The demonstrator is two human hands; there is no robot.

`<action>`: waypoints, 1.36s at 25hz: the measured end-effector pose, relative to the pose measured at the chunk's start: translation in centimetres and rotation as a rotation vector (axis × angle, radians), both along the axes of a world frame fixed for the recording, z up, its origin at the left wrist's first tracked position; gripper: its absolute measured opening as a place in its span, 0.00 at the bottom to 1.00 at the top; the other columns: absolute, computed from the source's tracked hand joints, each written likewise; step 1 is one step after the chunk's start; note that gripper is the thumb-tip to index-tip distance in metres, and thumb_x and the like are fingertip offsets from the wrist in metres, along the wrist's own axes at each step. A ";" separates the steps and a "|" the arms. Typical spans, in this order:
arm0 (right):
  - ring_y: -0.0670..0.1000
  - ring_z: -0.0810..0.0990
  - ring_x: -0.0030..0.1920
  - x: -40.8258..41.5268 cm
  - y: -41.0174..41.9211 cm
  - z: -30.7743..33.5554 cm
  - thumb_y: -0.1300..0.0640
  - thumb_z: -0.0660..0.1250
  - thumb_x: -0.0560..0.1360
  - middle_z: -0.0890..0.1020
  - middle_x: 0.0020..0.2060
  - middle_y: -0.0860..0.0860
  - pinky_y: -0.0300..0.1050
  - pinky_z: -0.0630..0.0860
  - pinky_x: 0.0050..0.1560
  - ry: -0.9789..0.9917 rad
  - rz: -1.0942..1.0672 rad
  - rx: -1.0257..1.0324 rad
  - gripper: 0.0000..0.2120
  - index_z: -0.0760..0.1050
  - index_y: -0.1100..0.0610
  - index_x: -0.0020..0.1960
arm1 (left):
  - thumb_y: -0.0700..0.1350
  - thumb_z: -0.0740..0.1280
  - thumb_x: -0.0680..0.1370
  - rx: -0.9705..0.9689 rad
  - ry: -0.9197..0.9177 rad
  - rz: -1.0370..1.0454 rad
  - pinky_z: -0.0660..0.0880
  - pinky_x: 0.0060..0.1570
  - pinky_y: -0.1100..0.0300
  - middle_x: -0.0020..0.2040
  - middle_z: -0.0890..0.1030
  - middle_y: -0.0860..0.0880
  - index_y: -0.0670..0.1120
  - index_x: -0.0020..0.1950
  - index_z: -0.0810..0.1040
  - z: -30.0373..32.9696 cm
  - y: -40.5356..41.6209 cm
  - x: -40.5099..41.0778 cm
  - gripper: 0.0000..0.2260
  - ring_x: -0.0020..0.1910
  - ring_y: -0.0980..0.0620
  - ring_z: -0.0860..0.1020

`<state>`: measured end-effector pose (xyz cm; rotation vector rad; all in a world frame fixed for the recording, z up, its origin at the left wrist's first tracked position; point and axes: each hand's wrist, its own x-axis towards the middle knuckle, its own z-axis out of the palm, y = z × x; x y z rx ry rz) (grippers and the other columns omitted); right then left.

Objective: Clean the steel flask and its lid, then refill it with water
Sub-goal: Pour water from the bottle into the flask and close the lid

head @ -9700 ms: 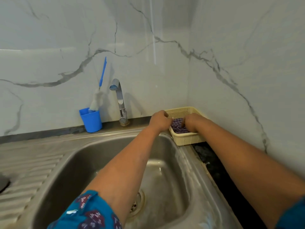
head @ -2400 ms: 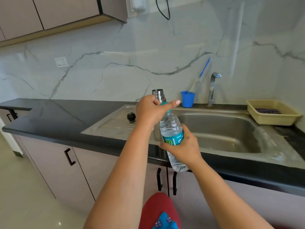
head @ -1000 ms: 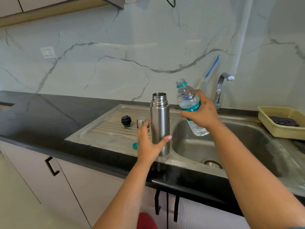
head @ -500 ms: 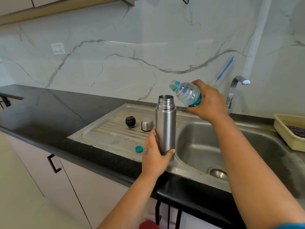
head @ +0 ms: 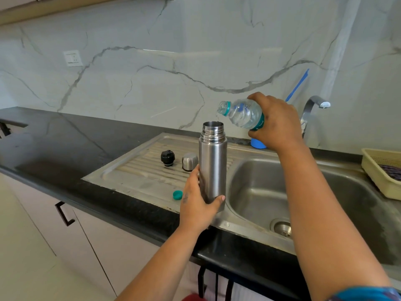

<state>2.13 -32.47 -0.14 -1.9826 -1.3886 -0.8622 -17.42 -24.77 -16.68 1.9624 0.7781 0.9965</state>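
— Hands first, nearest the camera: what is the left hand (head: 196, 205) doing at lower centre?

— Wrapped round the lower part of the steel flask (head: 212, 164), thumb across the front, fingers behind. The flask stands upright and uncapped on the sink's (head: 249, 233) front rim, between the ribbed drainboard (head: 143, 170) and the basin.

— And the right hand (head: 276, 122)?

— Higher, right of centre, gripping a clear plastic water bottle (head: 243, 114) by its teal label. The bottle is tipped nearly flat, its open neck pointing left, just above the flask's mouth. A thin trickle seems to leave the neck; too faint to be sure.

— Anything on the drainboard?

— A small teal cap (head: 177, 195) just left of the left hand. Farther back, a black stopper (head: 167, 157) and a steel cup lid (head: 189, 161) side by side, both apart from the flask.

— Behind that?

— A blue cup (head: 257, 144) peeking out under the right hand, a blue-handled brush (head: 298, 84) rising above it, a tap (head: 312, 109) to their right, and a cream basket (head: 377, 170) at the right edge. Marble wall behind.
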 end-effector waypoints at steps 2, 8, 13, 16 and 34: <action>0.56 0.78 0.47 0.0 0.0 0.0 0.54 0.77 0.61 0.80 0.47 0.52 0.52 0.73 0.46 -0.022 -0.006 -0.005 0.32 0.69 0.50 0.62 | 0.48 0.78 0.69 -0.014 -0.005 -0.005 0.71 0.67 0.53 0.68 0.68 0.60 0.59 0.76 0.56 -0.2 0.1 0.0 0.44 0.65 0.63 0.66; 0.57 0.77 0.47 -0.2 0.3 -0.3 0.55 0.78 0.61 0.80 0.46 0.52 0.53 0.73 0.47 -0.031 -0.007 -0.014 0.33 0.69 0.50 0.62 | 0.47 0.78 0.69 -0.080 -0.005 -0.044 0.69 0.70 0.48 0.71 0.67 0.58 0.61 0.78 0.55 -0.2 0.6 0.0 0.45 0.70 0.58 0.66; 0.58 0.77 0.47 0.3 0.0 -0.4 0.56 0.77 0.61 0.79 0.45 0.53 0.53 0.71 0.46 -0.008 -0.031 -0.009 0.31 0.70 0.51 0.62 | 0.44 0.77 0.70 -0.147 -0.006 -0.123 0.68 0.71 0.48 0.71 0.67 0.59 0.62 0.78 0.54 0.0 0.9 0.0 0.45 0.70 0.57 0.66; 0.58 0.77 0.48 0.6 0.1 -0.5 0.56 0.77 0.61 0.79 0.46 0.53 0.53 0.71 0.47 -0.011 -0.040 -0.025 0.32 0.70 0.50 0.63 | 0.43 0.77 0.71 -0.155 -0.010 -0.154 0.69 0.68 0.53 0.70 0.67 0.60 0.62 0.78 0.53 0.2 1.1 -0.1 0.45 0.66 0.61 0.67; 0.59 0.77 0.48 0.7 -0.4 0.0 0.58 0.78 0.61 0.79 0.45 0.54 0.53 0.71 0.47 -0.042 -0.059 0.006 0.32 0.71 0.51 0.62 | 0.42 0.76 0.72 -0.184 -0.023 -0.199 0.67 0.62 0.60 0.66 0.65 0.64 0.63 0.77 0.53 0.7 1.1 -0.3 0.44 0.59 0.66 0.67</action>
